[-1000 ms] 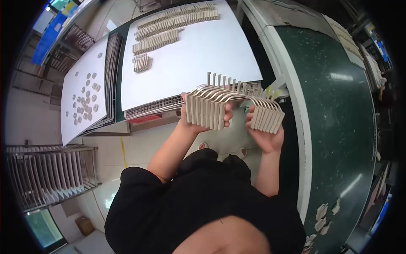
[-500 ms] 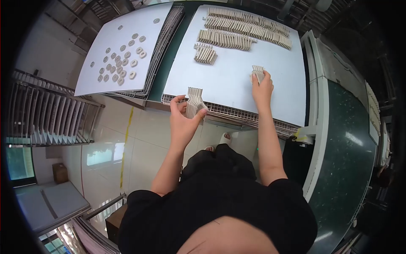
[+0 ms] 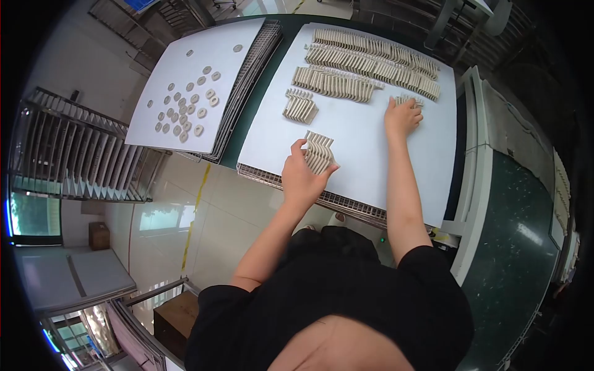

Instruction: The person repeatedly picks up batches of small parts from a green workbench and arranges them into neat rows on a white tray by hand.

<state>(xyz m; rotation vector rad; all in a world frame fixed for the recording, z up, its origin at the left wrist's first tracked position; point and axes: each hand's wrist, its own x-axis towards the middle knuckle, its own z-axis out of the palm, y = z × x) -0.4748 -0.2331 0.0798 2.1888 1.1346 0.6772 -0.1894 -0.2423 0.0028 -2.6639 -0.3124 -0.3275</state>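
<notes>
Between the thumb and fingers of my left hand (image 3: 304,179) is a stack of thin beige pieces (image 3: 319,152), over the near part of the white board (image 3: 352,148). My right hand (image 3: 403,119) is closed round a smaller stack of beige pieces (image 3: 408,100) at the board's right side, and its fingers partly hide them. Several long rows of like pieces (image 3: 371,67) stand at the back of the board. A short group (image 3: 300,108) stands left of centre, beyond my left hand.
On the left, another white board (image 3: 145,127) bears several small round pieces (image 3: 183,109). Wire racks (image 3: 352,207) lie under the boards. A slotted rack (image 3: 93,151) stands far left. A green counter (image 3: 507,247) with a pale edge runs along the right.
Both hands have moved from in front of the board to over it, each with a separate stack. My right hand has reached farther toward the rows. The view has shifted.
</notes>
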